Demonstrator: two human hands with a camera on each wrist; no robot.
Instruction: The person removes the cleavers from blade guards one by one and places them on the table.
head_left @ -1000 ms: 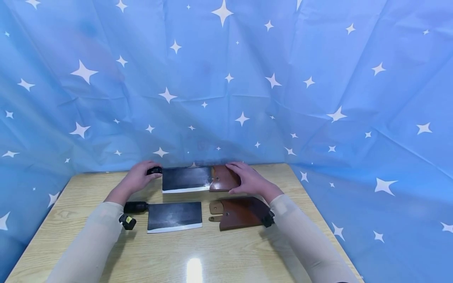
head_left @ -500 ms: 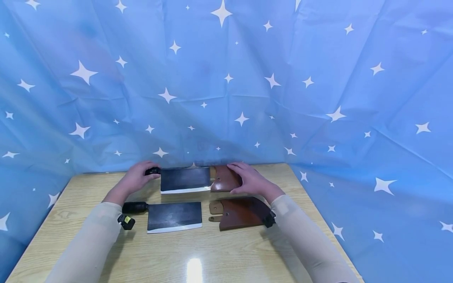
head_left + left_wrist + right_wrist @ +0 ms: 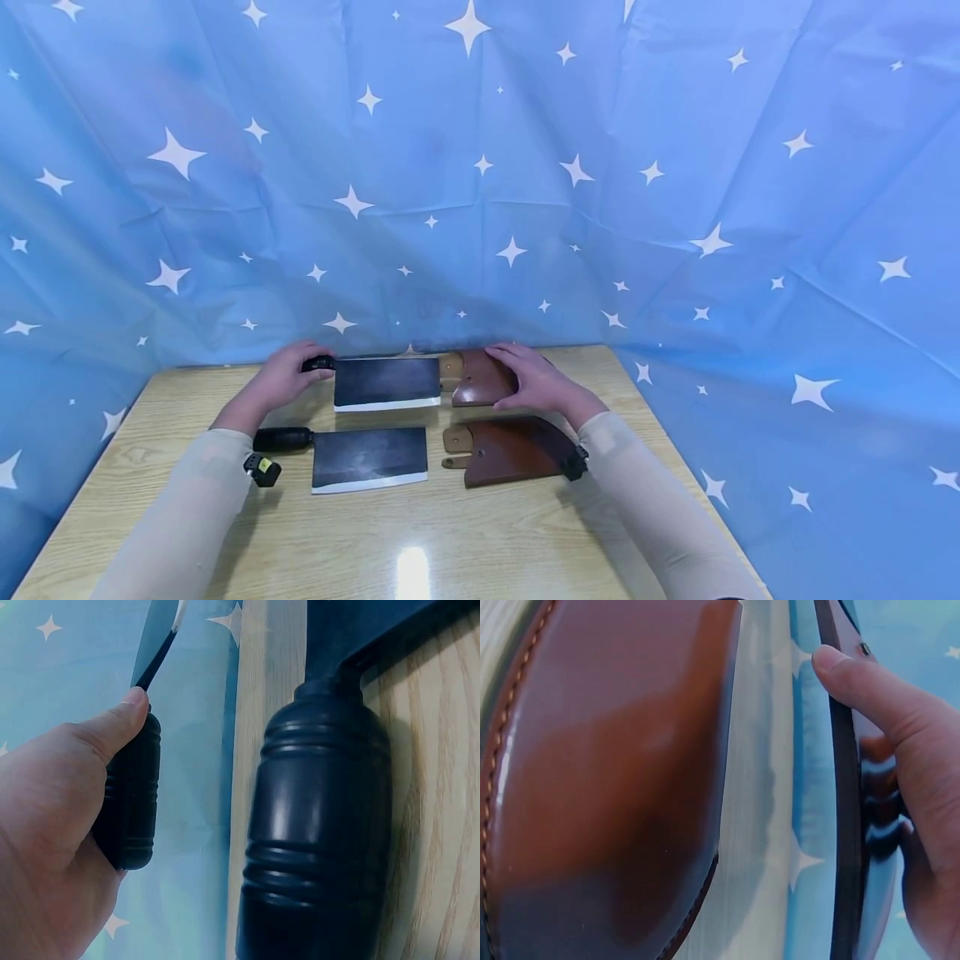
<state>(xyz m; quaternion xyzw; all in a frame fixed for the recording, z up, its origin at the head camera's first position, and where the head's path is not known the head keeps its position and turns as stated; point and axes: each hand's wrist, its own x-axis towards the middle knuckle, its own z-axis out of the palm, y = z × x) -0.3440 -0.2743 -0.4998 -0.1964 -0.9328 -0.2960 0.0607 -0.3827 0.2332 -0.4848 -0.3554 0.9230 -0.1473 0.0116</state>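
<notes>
My left hand (image 3: 281, 379) grips the black ridged handle of the far cleaver (image 3: 386, 383), its thumb lying along the handle in the left wrist view. The dark blade, pale along its lower edge, points right. My right hand (image 3: 538, 382) holds the far brown leather sheath (image 3: 480, 379) by its right end, thumb on the near side. Tan strap tabs of this sheath (image 3: 450, 367) sit at the blade's right end, and the brown body stands a little apart from the blade. Both appear raised at the table's back edge.
A second cleaver (image 3: 370, 460) lies nearer on the wooden table (image 3: 337, 542), handle to the left below my left wrist. Right of it lies a second brown sheath (image 3: 517, 450) with tan tabs, below my right wrist. A blue star-patterned cloth (image 3: 450, 208) hangs behind.
The far cleaver has shifted left with my left hand, and the far sheath slightly right with my right hand. A gap now shows between blade and sheath body, exposing the tan tabs.
</notes>
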